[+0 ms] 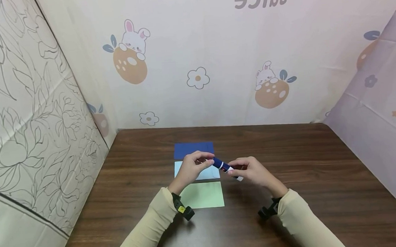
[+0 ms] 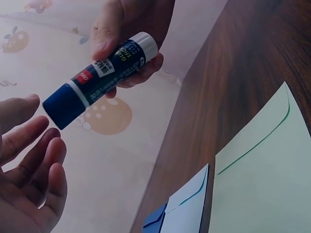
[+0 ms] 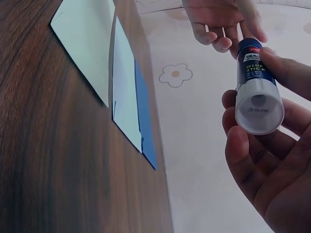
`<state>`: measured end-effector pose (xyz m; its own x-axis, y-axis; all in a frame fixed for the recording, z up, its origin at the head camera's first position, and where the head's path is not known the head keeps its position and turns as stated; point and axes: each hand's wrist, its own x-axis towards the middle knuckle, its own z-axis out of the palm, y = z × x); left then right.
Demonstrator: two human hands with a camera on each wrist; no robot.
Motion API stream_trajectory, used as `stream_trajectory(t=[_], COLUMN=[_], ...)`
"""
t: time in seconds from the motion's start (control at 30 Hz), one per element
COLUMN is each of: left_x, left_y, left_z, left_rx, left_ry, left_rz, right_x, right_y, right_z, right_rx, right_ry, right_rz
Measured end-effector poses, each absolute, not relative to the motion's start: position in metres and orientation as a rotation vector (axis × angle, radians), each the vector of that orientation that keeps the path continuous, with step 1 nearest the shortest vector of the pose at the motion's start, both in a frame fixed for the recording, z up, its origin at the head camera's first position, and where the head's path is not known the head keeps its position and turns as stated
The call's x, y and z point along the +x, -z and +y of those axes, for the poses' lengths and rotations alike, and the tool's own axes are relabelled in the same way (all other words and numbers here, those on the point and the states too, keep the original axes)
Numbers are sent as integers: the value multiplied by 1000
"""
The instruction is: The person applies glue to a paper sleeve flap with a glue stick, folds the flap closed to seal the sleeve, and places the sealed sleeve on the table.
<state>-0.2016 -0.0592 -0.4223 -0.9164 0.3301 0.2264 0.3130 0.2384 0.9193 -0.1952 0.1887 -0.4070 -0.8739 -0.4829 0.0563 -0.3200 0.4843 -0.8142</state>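
Note:
A dark blue glue stick [image 1: 223, 166] with a white base is held above the table, tilted. My right hand [image 1: 253, 172] grips it near the white base, thumb on one side and fingers on the other, as the right wrist view shows. By the capped end is my left hand [image 2: 31, 165], its fingers loosely bent and not wrapped round the cap [image 2: 65, 107]; whether a fingertip touches it I cannot tell. Beneath the hands lie a dark blue envelope [image 1: 193, 150], a light blue envelope [image 1: 210, 172] and a light green envelope [image 1: 206, 195], in a column from back to front.
The dark wooden table [image 1: 311, 192] meets a printed cloth wall [image 1: 196, 44] at its back edge. Patterned cloth also stands at the left and right. Each wrist wears a strap with a small black camera [image 1: 188, 213].

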Motion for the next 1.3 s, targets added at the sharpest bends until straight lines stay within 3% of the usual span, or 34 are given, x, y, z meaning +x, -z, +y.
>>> stream_trajectory(t=[1.03,1.3], left_x=[-197,-197], left_y=[424,424], left_z=[-77,-84], left_rx=[595,505], left_ry=[-1736,-1776], left_rz=[2576,2564], right_x=[-224,-227], right_y=[429,440], right_z=[241,250], right_rx=[-277,-301], right_ry=[953,820], right_rz=[2786,2811])
